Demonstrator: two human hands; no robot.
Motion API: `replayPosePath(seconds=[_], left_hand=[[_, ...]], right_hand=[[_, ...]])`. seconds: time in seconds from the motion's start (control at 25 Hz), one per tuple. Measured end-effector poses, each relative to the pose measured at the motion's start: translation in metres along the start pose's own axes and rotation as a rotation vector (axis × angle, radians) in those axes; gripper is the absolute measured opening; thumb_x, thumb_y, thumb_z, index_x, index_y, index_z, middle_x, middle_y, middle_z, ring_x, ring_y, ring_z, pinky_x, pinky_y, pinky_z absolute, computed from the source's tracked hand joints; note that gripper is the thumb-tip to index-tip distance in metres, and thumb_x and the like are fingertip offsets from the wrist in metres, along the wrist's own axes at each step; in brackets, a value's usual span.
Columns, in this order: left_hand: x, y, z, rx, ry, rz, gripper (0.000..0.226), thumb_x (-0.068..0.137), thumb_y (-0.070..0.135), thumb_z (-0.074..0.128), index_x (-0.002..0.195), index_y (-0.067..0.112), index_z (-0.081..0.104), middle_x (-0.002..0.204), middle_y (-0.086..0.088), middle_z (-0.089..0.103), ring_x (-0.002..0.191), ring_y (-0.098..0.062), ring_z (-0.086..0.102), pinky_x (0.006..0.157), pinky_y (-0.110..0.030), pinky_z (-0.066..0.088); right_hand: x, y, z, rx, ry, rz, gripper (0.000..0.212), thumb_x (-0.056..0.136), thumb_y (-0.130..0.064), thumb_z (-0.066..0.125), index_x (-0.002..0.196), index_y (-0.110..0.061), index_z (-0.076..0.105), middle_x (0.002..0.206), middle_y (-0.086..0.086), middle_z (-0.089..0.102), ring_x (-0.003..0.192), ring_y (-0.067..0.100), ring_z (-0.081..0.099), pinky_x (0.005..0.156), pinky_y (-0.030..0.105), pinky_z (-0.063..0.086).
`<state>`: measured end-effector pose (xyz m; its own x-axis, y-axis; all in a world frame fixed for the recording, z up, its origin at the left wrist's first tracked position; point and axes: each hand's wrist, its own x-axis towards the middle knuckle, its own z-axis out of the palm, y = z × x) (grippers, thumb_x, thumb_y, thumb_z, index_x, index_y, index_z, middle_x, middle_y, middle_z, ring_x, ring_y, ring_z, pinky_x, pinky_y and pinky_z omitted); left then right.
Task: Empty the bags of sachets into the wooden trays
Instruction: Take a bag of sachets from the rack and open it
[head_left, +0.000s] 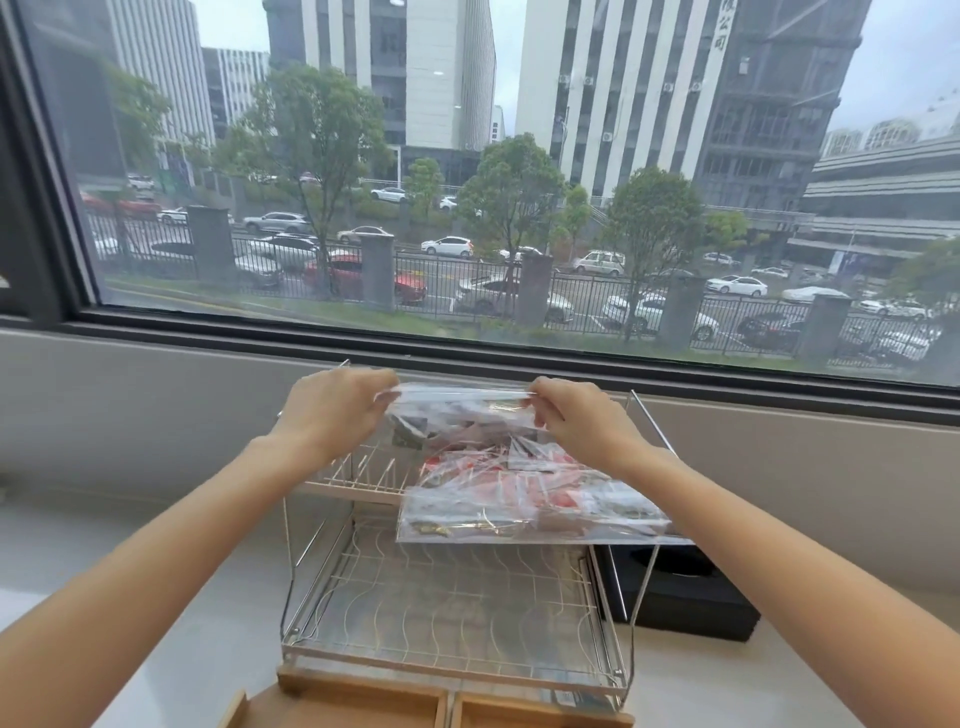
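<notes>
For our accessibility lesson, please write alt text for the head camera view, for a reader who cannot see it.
Two bare hands, left hand and right hand, pinch the top edge of a clear plastic bag of red and dark sachets resting on the top shelf of a two-tier metal wire rack. Light wooden trays sit below, before a wide window.

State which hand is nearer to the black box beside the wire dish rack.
Right. The right hand pinches the clear plastic bag of sachets at its top right corner, above the black box. The left hand pinches the top left corner, farther away.
</notes>
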<state>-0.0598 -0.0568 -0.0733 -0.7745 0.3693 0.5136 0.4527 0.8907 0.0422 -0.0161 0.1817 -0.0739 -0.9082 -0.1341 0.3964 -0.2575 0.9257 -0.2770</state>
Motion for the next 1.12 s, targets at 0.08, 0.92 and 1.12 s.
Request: replayPosePath(seconds=[0.08, 0.92, 1.12], left_hand=[[0.013, 0.0, -0.019, -0.016, 0.045, -0.014, 0.023, 0.092, 0.026, 0.041, 0.104, 0.014, 0.056, 0.105, -0.012, 0.066, 0.095, -0.033, 0.06, 0.067, -0.033, 0.037], [0.071, 0.05, -0.172, -0.178, 0.388, 0.144, 0.023, 0.091, 0.015, 0.046, 0.109, 0.008, 0.057, 0.101, -0.015, 0.069, 0.089, -0.029, 0.063, 0.08, -0.043, 0.051], [0.016, 0.075, -0.168, -0.27, 0.309, 0.236, 0.023, 0.09, 0.017, 0.048, 0.106, 0.005, 0.058, 0.093, -0.013, 0.069, 0.077, -0.021, 0.058, 0.067, -0.024, 0.046]], right_hand=[[0.003, -0.007, -0.016, -0.005, 0.058, -0.022, 0.023, 0.097, -0.02, 0.034, 0.099, -0.009, 0.054, 0.097, 0.01, 0.065, 0.085, 0.029, 0.057, 0.07, 0.039, 0.045], [0.02, -0.041, -0.183, -0.002, 0.563, -0.131, 0.022, 0.094, -0.016, 0.043, 0.104, -0.006, 0.059, 0.094, 0.014, 0.066, 0.081, 0.03, 0.062, 0.078, 0.048, 0.053], [-0.046, -0.042, -0.186, -0.006, 0.622, -0.177, 0.019, 0.088, -0.015, 0.051, 0.102, -0.009, 0.063, 0.085, 0.003, 0.062, 0.07, 0.016, 0.055, 0.069, 0.032, 0.048]])
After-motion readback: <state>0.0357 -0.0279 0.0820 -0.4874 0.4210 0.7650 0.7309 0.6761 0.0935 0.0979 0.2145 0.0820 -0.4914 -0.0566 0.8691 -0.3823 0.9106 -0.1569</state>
